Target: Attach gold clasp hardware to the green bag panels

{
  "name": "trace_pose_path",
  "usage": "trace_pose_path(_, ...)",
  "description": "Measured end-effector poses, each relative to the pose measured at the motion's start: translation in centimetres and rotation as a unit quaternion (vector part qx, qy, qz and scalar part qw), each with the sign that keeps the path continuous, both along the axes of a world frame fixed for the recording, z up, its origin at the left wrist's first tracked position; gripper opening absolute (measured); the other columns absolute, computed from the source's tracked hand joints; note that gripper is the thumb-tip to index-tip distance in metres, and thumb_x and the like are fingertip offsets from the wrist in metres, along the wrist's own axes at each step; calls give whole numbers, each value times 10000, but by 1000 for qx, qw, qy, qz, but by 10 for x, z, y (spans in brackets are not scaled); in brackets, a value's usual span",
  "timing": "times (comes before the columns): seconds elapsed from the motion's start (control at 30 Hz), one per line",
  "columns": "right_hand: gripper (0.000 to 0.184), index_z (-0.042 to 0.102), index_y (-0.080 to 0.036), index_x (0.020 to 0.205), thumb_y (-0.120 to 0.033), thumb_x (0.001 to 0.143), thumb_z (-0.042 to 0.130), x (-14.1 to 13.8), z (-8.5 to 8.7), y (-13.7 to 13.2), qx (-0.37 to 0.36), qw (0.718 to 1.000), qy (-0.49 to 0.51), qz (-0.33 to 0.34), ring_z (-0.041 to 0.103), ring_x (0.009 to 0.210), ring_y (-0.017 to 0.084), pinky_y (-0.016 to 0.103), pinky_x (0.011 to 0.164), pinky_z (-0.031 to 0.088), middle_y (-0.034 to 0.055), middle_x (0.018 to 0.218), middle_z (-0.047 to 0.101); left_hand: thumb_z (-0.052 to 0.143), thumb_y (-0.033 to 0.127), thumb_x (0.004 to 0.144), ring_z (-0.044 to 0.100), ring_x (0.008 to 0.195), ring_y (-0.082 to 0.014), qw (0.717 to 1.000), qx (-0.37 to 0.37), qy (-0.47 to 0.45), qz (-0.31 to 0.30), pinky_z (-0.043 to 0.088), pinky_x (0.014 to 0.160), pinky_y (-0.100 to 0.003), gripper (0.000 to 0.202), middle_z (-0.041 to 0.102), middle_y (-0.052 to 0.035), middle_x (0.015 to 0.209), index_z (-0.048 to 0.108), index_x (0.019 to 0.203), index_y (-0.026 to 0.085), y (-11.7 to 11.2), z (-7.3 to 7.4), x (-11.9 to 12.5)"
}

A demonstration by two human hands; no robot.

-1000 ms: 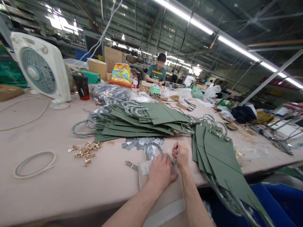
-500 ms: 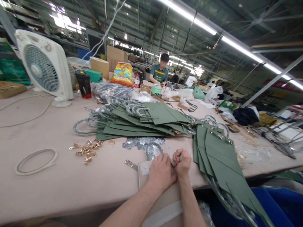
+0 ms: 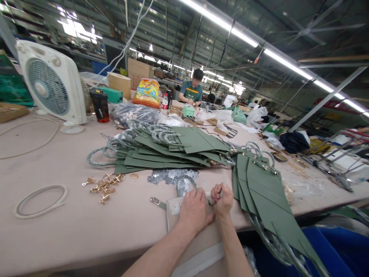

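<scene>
A pale bag panel point(image 3: 172, 220), its lining side up, lies at the table's front edge with a clear-wrapped handle point(image 3: 186, 181) at its far end. A green strap with a metal plate point(image 3: 155, 201) sticks out on its left. My left hand point(image 3: 193, 209) lies over the panel, fingers stretched toward the handle end and thumb apart. Close beside it, my right hand point(image 3: 221, 198) is closed in a fist at the panel's top right. What the fist holds is hidden. A small metal piece shows between the hands, too blurred to name.
Green bag panels with wrapped handles point(image 3: 173, 154) are piled behind my hands. More green panels point(image 3: 268, 188) overhang the edge at right. Gold hardware point(image 3: 106, 186), flat metal plates point(image 3: 170, 176) and a tape roll point(image 3: 20, 209) lie around. A fan point(image 3: 52, 84) stands left; a co-worker point(image 3: 191, 92) sits opposite.
My left thumb has spread away from the right hand, leaving a gap between the hands. The right fist stays in nearly the same place. The whole view has shifted slightly.
</scene>
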State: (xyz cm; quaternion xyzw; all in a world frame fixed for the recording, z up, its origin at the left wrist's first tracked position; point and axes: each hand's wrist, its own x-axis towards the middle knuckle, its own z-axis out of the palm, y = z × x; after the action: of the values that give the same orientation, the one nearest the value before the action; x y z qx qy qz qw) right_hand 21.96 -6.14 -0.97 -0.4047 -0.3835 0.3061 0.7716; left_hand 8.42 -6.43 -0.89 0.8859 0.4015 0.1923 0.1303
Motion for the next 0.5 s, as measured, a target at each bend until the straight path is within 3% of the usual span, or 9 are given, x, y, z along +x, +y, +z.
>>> trace_pose_path(0.27,371,463,-219,692,-413,1007,484,-3,-13,-26,88,985,84,-118,326,394,71,193,414,298,-95,517,366,578,625,898,492,1320,-387,1000,-12,-18,-5,384,1136,-542,768,532,-169,1513,499,1487,139,-2,0,-2)
trace_pose_path(0.5,377,515,-211,708,-426,1016,483,-13,-16,-27,51,992,31,-115,397,420,87,198,413,320,-74,537,422,663,515,841,423,1444,-354,995,-70,-38,-61,312,1236,-488,830,428,-142,1621,409,1545,157,8,4,-19)
